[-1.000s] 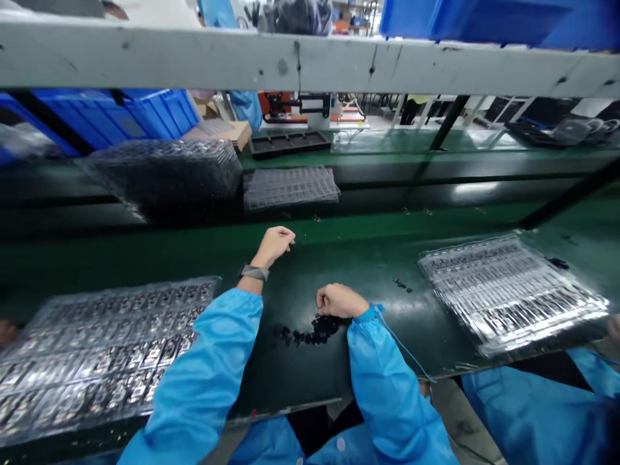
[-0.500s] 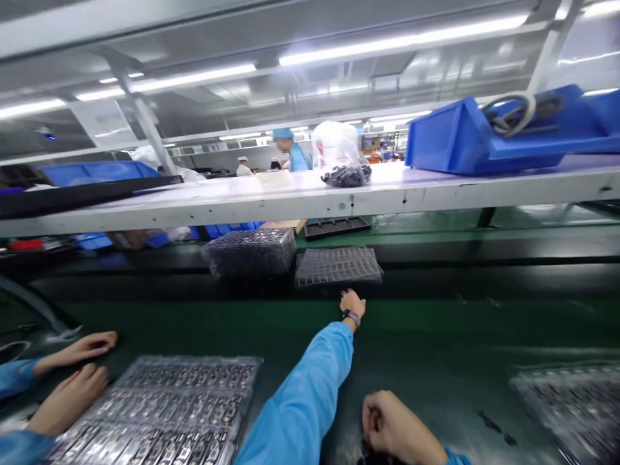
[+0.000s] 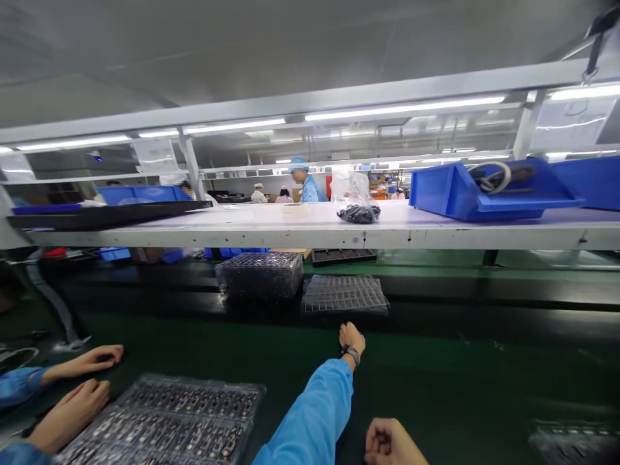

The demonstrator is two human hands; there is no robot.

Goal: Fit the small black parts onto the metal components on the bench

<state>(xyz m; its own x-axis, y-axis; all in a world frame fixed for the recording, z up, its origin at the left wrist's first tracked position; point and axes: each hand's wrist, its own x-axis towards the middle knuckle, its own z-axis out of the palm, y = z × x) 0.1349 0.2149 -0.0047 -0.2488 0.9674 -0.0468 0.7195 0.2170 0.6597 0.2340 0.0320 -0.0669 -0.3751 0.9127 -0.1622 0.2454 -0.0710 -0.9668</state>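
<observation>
Left hand (image 3: 352, 339): fingers curled, any hold cannot be told; just below the clear trays (image 3: 345, 294), centre of frame. Right hand (image 3: 393, 444), bottom edge: fingers loosely curled, hold likewise unclear. Risk: left sleeve (image 3: 310, 413), near filled tray (image 3: 188, 413) at lower left, could jolt it if swung leftward.

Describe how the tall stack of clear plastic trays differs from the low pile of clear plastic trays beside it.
Height: the tall stack has many layers; the low pile looks far thinner.
Alignment: the tall stack is fairly squared up, while the low pile's trays lie askew.
Place: the low pile lies just beyond the person's left hand; the tall stack stands to its left.
Shared: both show gridded tops.
</observation>
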